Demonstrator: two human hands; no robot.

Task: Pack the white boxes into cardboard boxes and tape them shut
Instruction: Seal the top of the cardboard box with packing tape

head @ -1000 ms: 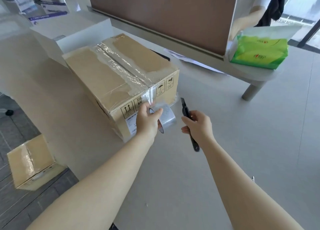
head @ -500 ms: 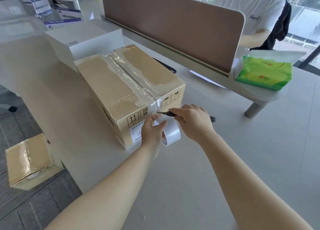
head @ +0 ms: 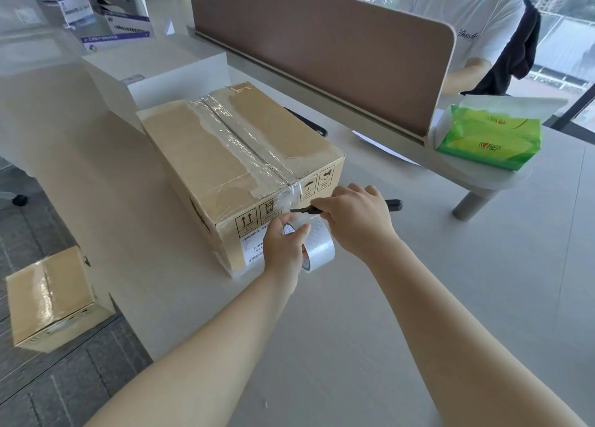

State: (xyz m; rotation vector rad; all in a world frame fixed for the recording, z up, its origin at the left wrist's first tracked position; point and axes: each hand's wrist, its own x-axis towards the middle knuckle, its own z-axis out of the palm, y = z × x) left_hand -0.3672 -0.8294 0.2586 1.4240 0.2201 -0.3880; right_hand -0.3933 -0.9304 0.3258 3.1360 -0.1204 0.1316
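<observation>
our right hand (head: 357,220) has swung its black knife (head: 391,205) onto the tape strip at the cardboard box (head: 238,172) front, seemingly cutting; our left hand (head: 283,249) grips the tape roll (head: 317,249) just below. sealing nearly done.

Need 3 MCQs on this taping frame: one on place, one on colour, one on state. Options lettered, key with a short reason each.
1. Where is the tape roll?
A. on the floor
B. in the left hand, at the near end of the cardboard box
C. beside the tissue pack

2. What colour is the tissue pack?
A. green
B. red
C. blue

3. What state is the box's top seam in?
A. flaps open
B. closed, untaped
C. closed, under clear tape

Key: 1 B, the left hand grips the roll against the box end. 2 A, its wrapper is bright green. 3 C, glossy tape runs along the seam while the right hand holds the black cutter at the strip.
</observation>
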